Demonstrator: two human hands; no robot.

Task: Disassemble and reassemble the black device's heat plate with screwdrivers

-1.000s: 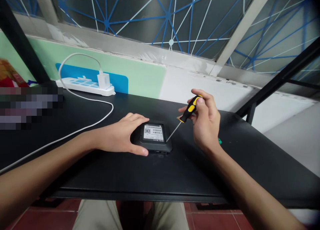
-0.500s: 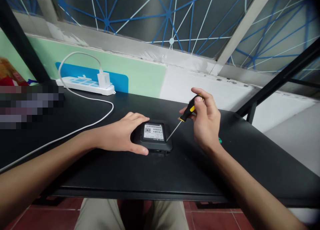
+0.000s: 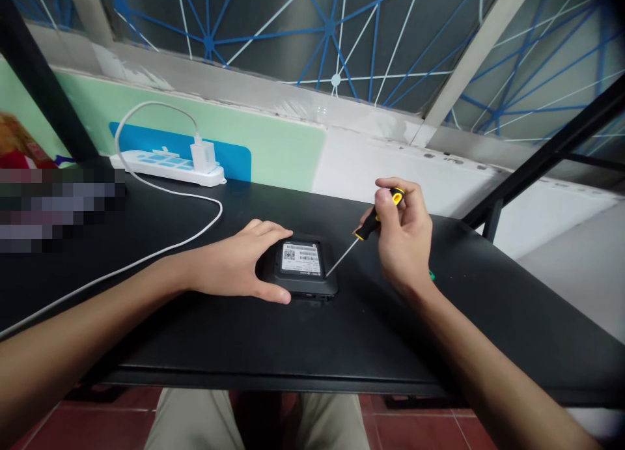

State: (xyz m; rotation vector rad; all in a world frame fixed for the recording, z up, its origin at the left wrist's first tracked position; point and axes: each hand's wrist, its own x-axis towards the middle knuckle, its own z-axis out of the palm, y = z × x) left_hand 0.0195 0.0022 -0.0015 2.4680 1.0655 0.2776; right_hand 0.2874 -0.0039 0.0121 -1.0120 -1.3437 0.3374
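A flat black electronic box (image 3: 307, 284) lies on the black table with its labelled underside up. The white label (image 3: 300, 258) carries a square code and barcodes. My left hand (image 3: 239, 261) grips the box from its left side, thumb along the near edge and fingers at the far edge. A black and yellow screwdriver (image 3: 371, 223) is in my right hand (image 3: 406, 241), the handle between thumb and fingers. Its thin metal shaft slants down to the left, and the tip meets the box near the label's lower right corner.
At the back left, a white power strip (image 3: 146, 165) holds a white charger (image 3: 202, 155). Its white cable (image 3: 190, 241) runs across the table's left side. Something small and green (image 3: 431, 275) shows behind my right wrist. Black frame posts stand at both sides.
The screwdriver's handle has turned and tilted further right in my right hand, its fingers shifting with it. The tip stays at the same spot. My left hand and the box have not moved.
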